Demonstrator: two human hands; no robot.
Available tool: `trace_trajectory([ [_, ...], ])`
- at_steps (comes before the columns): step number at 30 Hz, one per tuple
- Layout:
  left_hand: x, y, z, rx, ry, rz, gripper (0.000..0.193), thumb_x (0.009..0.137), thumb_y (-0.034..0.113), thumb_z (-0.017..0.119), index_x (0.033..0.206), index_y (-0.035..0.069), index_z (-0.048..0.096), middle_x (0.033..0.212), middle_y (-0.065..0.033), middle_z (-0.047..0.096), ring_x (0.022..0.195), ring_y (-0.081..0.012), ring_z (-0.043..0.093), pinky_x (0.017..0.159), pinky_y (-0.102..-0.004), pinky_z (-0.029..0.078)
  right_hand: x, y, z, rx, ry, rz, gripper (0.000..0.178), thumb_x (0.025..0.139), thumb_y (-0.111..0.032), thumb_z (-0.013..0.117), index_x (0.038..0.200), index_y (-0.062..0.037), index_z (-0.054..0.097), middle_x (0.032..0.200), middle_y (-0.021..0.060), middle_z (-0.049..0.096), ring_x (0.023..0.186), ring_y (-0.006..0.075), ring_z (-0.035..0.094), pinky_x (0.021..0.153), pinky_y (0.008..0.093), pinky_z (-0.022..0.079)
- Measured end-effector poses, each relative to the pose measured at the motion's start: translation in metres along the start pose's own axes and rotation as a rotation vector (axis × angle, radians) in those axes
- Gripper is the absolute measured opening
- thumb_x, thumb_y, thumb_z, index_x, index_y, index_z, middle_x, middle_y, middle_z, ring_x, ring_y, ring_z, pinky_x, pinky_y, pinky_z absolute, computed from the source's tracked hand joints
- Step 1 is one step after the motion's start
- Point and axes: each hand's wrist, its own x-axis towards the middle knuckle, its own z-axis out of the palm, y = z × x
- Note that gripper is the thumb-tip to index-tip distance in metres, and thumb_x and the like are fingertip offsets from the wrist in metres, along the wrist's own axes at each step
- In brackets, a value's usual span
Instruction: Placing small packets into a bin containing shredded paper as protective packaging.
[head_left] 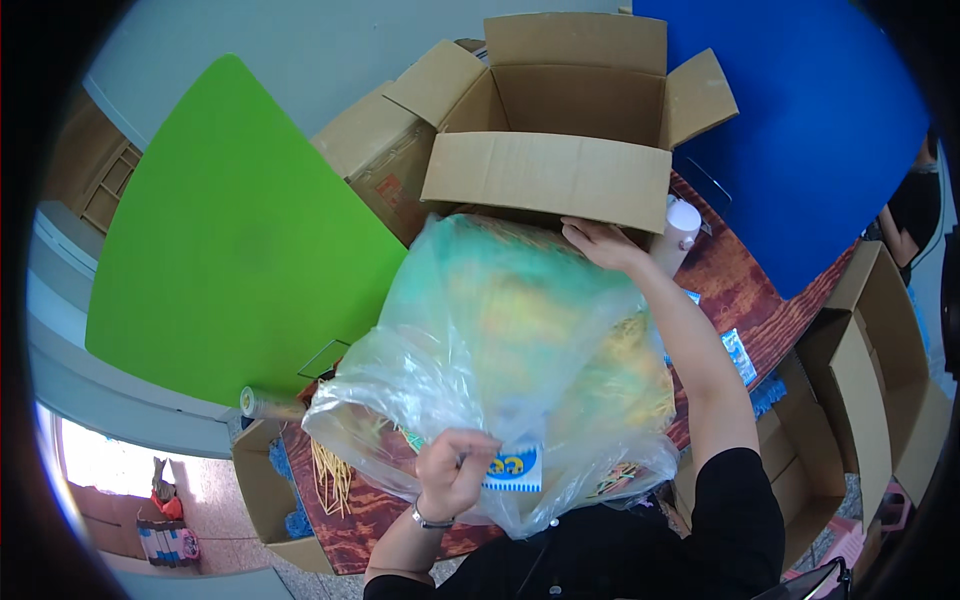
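Your left hand (452, 478) curled its fingers (480, 441) by the blue-and-white packet (518, 474), right hand (603, 246) at the carton flap (550, 170), grips unclear; the stuffed plastic bag (500, 350) on the tabletop (350, 535) could've torn if the flap snagged it.

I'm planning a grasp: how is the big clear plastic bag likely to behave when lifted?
The clear plastic bag would probably sag, as its see-through film lies loose and wrinkled. Its glossy sheen suggests it may feel slippery.

Green panel (240, 240), left; blue panel (790, 140), right.
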Motion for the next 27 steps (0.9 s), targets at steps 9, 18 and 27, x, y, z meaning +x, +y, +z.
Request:
trace_trajectory([
  [9,-0.051,0.014,-0.043,-0.791,-0.446,-0.323,0.013,0.083,0.004,0.071,0.096,0.004,0.071,0.091,-0.0105,0.07,0.082,-0.0184,0.069,0.075,-0.0316,0.054,0.08,-0.005,0.04,0.486,-0.192,0.018,0.074,0.094,-0.064,0.034,0.148,-0.0139,0.03,0.155,0.0063,0.029,0.143,0.0252,0.024,0.118,0.0373,0.018],
  [18,-0.06,-0.03,-0.076,-0.341,-0.805,-0.368,0.024,0.084,0.009,0.067,0.107,0.004,0.07,0.105,-0.0109,0.068,0.087,-0.0229,0.066,0.081,-0.0337,0.051,0.082,-0.072,0.05,0.319,-0.406,0.447,0.08,0.091,-0.074,0.028,0.153,-0.0237,0.023,0.161,0.0073,0.01,0.148,0.0217,0.006,0.118,0.038,0.011],
  [27,-0.051,-0.021,-0.081,-0.259,-0.776,-0.064,0.026,0.079,0.008,0.067,0.105,0.005,0.071,0.109,-0.0145,0.067,0.086,-0.023,0.066,0.08,-0.0341,0.051,0.073,-0.069,0.071,0.422,-0.53,-0.166,0.085,0.09,-0.074,0.027,0.154,-0.019,0.017,0.16,0.0109,0.015,0.147,0.0231,0.012,0.118,0.0372,0.012],
])
